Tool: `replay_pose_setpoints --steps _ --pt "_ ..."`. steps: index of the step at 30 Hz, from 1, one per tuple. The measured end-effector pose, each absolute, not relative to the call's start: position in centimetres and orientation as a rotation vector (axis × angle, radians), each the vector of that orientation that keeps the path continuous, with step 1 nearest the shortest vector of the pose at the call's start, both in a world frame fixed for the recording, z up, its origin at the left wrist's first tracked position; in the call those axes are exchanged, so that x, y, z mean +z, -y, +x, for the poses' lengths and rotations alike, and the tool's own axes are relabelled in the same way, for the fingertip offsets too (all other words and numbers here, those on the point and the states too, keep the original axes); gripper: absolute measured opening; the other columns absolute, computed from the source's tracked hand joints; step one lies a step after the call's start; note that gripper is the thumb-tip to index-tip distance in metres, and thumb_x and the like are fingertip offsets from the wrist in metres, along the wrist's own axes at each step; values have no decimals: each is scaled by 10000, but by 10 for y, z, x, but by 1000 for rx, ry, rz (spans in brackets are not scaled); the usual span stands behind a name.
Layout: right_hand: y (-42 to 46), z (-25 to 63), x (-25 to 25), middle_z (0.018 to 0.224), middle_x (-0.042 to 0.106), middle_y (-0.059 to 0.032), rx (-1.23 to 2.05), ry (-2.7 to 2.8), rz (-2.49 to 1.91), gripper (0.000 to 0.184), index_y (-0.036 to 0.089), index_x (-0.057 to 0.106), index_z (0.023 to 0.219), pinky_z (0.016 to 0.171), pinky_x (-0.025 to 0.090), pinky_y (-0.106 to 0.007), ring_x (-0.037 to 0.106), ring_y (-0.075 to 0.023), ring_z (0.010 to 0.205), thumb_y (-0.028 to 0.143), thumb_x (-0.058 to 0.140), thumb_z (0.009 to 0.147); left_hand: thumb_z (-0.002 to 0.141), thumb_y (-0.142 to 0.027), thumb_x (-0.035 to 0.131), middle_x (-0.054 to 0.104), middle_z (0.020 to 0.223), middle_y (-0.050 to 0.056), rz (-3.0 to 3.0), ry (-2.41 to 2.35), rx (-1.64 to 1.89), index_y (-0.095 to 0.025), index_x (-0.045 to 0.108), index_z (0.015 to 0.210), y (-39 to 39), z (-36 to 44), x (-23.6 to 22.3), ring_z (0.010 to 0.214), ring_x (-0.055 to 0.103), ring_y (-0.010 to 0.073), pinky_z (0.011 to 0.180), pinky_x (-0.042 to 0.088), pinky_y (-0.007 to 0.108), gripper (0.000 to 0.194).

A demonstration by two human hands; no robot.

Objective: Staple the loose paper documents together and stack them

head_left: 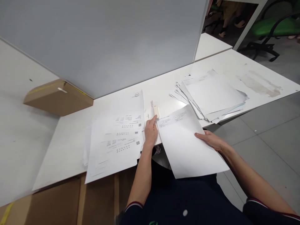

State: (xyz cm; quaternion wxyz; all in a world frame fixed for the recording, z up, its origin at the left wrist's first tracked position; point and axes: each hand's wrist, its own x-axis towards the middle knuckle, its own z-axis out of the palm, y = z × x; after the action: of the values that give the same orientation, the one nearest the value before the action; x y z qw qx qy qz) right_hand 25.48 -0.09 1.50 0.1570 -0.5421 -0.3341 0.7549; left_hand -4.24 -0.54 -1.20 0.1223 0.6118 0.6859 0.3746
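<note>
My left hand [151, 131] is closed, with its fingertips at the near end of a small cream-coloured oblong tool [156, 111]; its kind I cannot make out. Beside that tool is the upper left corner of a paper sheet [185, 143] with a few printed lines along its top. My right hand [209, 140] grips this sheet by its right edge, thumb on top and fingers hidden beneath. The sheet reaches past the table's front edge, over my lap. To the left of my left hand lie printed sheets [117, 137] with small square codes, overhanging the front edge.
An untidy paper stack [213, 93] lies right on the white table [248, 65]. A grey panel [105, 40] stands along the back. A cardboard box [58, 98] is at the left, and more cardboard [53, 200] is below the table. A green chair [274, 26] and another person's feet are behind.
</note>
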Motion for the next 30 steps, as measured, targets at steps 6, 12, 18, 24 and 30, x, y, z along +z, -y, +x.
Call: replay_pose_setpoints --steps 6,12,18,24,30 --pt "1 252 21 782 718 -92 2075 1134 -1621 331 140 649 841 555 524 -286 667 -220 642 456 654 745 850 -86 321 497 877 70 1803 -2061 987 -206 527 1274 8 -37 -12 804 515 174 761 461 322 487" --pt "-1 276 73 750 715 -98 1756 1233 -1742 285 164 661 799 492 514 -298 661 -243 600 441 652 738 892 -227 364 557 1053 120 1847 -2186 929 -211 476 1321 22 -59 21 991 517 239 867 431 403 443" --pt "-29 210 114 870 719 -92 1704 1160 -1299 324 177 633 997 685 562 -359 682 -260 750 393 640 756 823 -357 528 525 1227 171 1780 -2656 732 -209 627 1143 66 -115 50 1186 396 386 930 330 576 365" --pt "-67 39 99 918 703 -87 1639 1749 -1141 286 126 591 1041 702 528 -273 655 -204 837 269 407 875 772 -413 598 618 996 136 2051 -2608 588 -194 663 915 131 -106 38 1037 506 337 857 406 462 270" --pt "-77 -38 70 1017 669 -113 1515 1991 -1266 258 95 539 1045 707 473 -223 616 -184 877 219 385 880 698 -558 632 579 1089 180 2094 -2699 343 -158 640 1025 175 -107 29 1076 488 355 886 381 496 516"
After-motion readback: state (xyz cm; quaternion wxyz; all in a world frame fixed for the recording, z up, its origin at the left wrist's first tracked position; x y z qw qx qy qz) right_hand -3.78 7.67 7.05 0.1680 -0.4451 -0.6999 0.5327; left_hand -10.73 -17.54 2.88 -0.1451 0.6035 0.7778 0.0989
